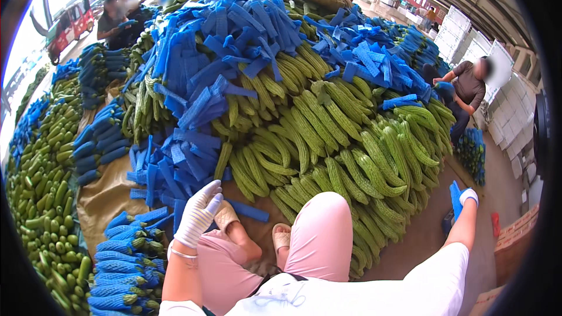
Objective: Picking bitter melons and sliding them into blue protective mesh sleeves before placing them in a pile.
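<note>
My left hand (199, 213), in a white knit glove, hovers with fingers spread above loose blue foam net sleeves (170, 169) by my left knee, holding nothing. My right hand (465, 198), also gloved, reaches out low to the right and grips a blue net sleeve (456, 198) near the floor. In front of me rises a big heap of green bitter gourds (328, 140), with many more blue sleeves (246, 41) strewn over its top. I sit with pink-trousered knees (322, 228) drawn up against the heap.
Sleeved gourds are stacked at lower left (126, 263) and left (99, 140). Bare green gourds (47, 187) line the far left. A seated person (468, 90) works at the right beside white boxes (468, 35); other people (120, 20) stand behind the heap.
</note>
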### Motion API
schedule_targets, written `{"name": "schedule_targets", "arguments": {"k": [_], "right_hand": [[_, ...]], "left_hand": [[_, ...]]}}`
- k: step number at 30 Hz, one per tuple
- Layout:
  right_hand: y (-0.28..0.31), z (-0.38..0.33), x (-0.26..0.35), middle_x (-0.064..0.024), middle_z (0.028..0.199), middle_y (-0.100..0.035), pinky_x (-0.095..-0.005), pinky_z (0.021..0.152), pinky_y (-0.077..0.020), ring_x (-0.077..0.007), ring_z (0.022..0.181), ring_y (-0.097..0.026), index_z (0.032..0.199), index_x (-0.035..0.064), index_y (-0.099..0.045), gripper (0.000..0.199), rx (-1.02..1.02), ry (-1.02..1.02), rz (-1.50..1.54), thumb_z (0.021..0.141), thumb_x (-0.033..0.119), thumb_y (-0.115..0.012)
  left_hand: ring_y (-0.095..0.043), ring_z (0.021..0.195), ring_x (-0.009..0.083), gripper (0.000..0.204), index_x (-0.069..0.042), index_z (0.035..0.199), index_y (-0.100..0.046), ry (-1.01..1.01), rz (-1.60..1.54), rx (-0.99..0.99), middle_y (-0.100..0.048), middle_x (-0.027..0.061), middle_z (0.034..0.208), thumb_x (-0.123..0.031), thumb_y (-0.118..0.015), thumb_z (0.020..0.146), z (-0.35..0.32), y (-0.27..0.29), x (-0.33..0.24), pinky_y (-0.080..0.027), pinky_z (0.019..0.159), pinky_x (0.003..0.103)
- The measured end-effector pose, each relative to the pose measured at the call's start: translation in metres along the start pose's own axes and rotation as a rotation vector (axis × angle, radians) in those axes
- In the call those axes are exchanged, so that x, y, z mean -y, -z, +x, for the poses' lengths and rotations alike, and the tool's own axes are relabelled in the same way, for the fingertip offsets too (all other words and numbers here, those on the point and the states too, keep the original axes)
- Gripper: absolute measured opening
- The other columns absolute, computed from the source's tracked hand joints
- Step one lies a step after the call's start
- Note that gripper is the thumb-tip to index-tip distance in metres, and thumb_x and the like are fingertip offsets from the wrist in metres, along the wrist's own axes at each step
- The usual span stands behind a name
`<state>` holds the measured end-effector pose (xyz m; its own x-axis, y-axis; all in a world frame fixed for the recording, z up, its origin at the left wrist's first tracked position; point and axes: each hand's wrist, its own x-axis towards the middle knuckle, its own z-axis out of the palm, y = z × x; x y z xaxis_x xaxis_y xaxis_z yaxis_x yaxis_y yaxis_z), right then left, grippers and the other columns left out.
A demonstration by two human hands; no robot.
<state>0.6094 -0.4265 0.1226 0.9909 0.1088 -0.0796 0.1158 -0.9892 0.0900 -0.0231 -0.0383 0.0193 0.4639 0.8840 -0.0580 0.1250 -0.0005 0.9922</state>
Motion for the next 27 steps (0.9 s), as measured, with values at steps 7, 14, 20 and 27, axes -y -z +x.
{"name": "schedule_targets", "arguments": {"k": [7,14,20,27], "right_hand": [[0.086,0.024,0.098,-0.0224,0.105,-0.062,-0.0395,0.088,-0.0449,-0.0354,0.102,-0.059,0.106,0.0008,-0.062,0.036,-0.292,0.591,0.192,0.077,0.022,-0.060],[0.221,-0.091,0.335,-0.0210,0.107,-0.061,-0.0421,0.088,-0.0449,-0.0364,0.101,-0.058,0.113,0.0087,-0.061,0.039,-0.777,0.831,0.482,0.085,0.035,-0.052],[0.254,-0.263,0.440,-0.0194,0.101,-0.064,-0.0410,0.086,-0.0484,-0.0331,0.093,-0.063,0.109,0.0087,-0.064,0.033,-0.741,1.183,0.537,0.088,0.029,-0.049],[0.214,-0.511,0.445,-0.0157,0.081,-0.068,-0.0415,0.069,-0.0539,-0.0272,0.075,-0.068,0.096,0.0046,-0.065,0.024,-0.811,2.067,0.590,0.090,0.019,-0.046]], "left_hand": [[-0.058,0.098,0.0142,0.038,-0.001,0.124,-0.052,-0.072,0.013,-0.012,-0.063,0.0087,0.106,-0.013,-0.060,0.088,0.007,-0.005,0.022,-0.045,0.086,0.024],[-0.062,0.096,0.0182,0.036,-0.003,0.121,-0.055,-0.190,0.182,-0.117,-0.065,0.0116,0.105,-0.015,-0.061,0.087,-0.006,0.001,0.046,-0.048,0.084,0.028],[-0.061,0.097,0.0197,0.035,-0.003,0.121,-0.055,-0.243,0.396,-0.116,-0.065,0.0137,0.106,-0.017,-0.060,0.088,0.002,-0.017,0.035,-0.047,0.085,0.029],[-0.064,0.094,0.0255,0.033,-0.003,0.116,-0.058,-0.270,0.386,-0.116,-0.066,0.0166,0.102,-0.017,-0.063,0.086,0.005,-0.035,0.039,-0.050,0.082,0.031]]}}
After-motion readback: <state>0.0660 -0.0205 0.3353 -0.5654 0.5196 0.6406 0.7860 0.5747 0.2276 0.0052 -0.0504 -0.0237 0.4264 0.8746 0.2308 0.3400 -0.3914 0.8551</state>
